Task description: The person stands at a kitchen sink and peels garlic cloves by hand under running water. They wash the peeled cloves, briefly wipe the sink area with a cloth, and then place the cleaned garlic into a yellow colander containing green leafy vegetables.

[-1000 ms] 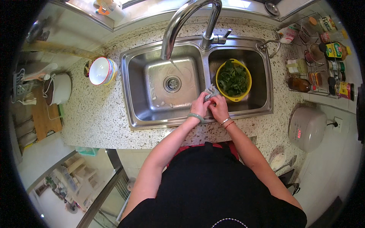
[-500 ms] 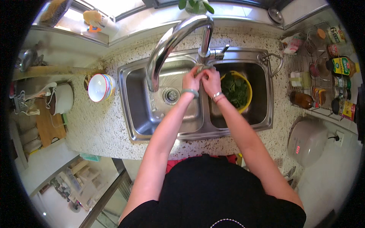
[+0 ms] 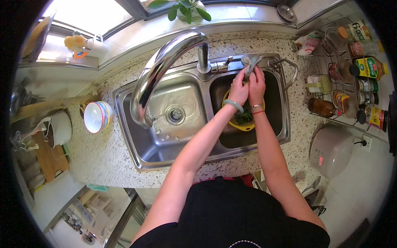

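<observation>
A crumpled grey-white cloth [image 3: 250, 63] is bunched between my hands at the back of the right sink basin. My left hand [image 3: 237, 90] and right hand [image 3: 257, 84] are pressed close together, fingers closed on its lower end, while its top sticks out beyond the fingertips. Below them, in the right basin, sits a yellow basket [image 3: 241, 127] holding dark leafy greens [image 3: 247, 114], partly hidden by my hands and wrists. To the left, the chrome faucet [image 3: 144, 78] arches over the left basin [image 3: 186, 134], which has wet spots around its drain [image 3: 175, 115].
Stacked bowls [image 3: 97, 117] stand on the speckled counter [image 3: 93, 157] left of the sink. At right are a wire rack [image 3: 331, 62] of jars and bottles and a pale appliance [image 3: 333, 151]. A metal handle [image 3: 292, 72] rises at the sink's right corner; a plant [image 3: 186, 11] stands on the sill.
Both hands have moved right with the cloth, from near the faucet base to the rear of the right basin, now above the basket. The whole view has shifted slightly.
</observation>
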Available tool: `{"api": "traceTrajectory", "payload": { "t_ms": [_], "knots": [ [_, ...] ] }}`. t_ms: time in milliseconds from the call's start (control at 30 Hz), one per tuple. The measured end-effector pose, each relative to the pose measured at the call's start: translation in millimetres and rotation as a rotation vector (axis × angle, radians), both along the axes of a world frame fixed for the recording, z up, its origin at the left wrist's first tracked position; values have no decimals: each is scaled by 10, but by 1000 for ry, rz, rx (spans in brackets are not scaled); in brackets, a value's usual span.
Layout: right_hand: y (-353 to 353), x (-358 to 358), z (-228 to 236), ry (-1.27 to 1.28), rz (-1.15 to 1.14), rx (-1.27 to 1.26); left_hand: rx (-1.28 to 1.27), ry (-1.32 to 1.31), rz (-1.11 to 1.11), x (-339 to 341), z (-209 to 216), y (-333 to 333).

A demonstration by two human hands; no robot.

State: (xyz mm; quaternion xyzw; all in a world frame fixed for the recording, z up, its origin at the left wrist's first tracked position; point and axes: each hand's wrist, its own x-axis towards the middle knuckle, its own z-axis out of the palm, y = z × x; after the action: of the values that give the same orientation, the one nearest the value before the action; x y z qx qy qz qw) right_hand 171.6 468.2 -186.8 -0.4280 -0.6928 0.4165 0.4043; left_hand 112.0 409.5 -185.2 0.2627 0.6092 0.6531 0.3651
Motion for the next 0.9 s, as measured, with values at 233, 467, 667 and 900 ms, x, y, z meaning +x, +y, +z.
{"api": "traceTrajectory", "payload": {
  "t_ms": [233, 467, 667, 900],
  "knots": [
    [-300, -360, -125, -545, 35, 369, -232, -474, 119, 9, -217, -528],
    [-614, -522, -220, -504, 165, 348, -134, -533, 310, 10, 48, -824],
    [-890, -688, -202, -470, 131, 383, -164, -506, 342, -188, 147, -1153],
    [-1398, -432, -156, -413, 360, 459, -86, -393, 339, -377, 25, -1197]
  ]
}}
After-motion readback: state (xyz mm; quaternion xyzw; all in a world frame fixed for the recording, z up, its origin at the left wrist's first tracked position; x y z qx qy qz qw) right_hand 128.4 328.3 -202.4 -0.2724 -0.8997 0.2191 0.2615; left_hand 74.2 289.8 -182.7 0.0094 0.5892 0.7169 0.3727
